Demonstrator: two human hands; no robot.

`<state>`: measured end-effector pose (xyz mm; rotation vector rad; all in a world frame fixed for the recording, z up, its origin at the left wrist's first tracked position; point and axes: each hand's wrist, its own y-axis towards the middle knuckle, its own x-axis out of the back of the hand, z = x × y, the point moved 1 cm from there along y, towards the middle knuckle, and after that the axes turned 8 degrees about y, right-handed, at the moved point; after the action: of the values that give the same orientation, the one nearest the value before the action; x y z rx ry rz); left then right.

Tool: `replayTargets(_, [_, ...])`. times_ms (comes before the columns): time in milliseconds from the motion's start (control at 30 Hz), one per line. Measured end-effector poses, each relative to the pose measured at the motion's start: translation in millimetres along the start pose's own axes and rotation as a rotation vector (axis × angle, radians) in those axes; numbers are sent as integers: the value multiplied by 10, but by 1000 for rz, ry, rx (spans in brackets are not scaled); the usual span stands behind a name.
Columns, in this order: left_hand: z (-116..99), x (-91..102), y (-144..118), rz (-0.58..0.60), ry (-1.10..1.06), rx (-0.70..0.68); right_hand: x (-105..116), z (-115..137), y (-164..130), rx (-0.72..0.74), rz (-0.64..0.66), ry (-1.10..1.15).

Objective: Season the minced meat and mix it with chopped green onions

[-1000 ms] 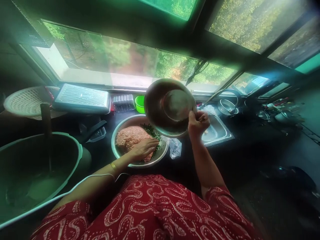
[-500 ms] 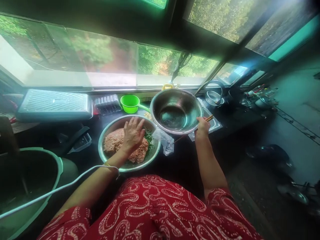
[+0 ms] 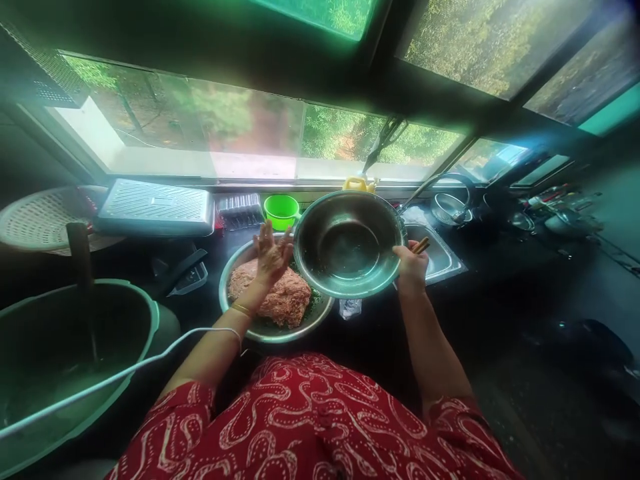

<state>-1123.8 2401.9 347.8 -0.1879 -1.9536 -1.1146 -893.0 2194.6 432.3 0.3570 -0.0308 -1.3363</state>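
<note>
Gripping empty steel bowl (image 3: 350, 243), right hand (image 3: 411, 267) hides chopsticks (image 3: 421, 245); left hand (image 3: 271, 257) spread.

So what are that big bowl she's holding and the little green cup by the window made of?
The empty bowl in the right hand looks like stainless steel: grey, shiny, reflecting the window light. The green cup seems plastic: bright, uniform colour with a dull sheen.
</note>
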Motion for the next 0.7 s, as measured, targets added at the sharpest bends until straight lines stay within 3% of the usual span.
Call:
replayTargets(100, [214,121,110,-28,22,19,-26,165,-127,29,29,-54])
replayTargets(167, [206,221,155,24,-12,-148,-60,234,-205,113,74,-108])
replayTargets(267, [42,276,182,210,-16,-466,-127,266,-303,244,118,-182])
replayTargets(333, [-81,225,189,297,32,-555,-176,269,-370,314,150,-214])
replayTargets(500, [-320,-62,130,392,73,-546,-268,326,-551,418,165,-266])
replayTargets(700, [-620,-345,-230,557,-107,-495,-304,376,-623,495,116,-311])
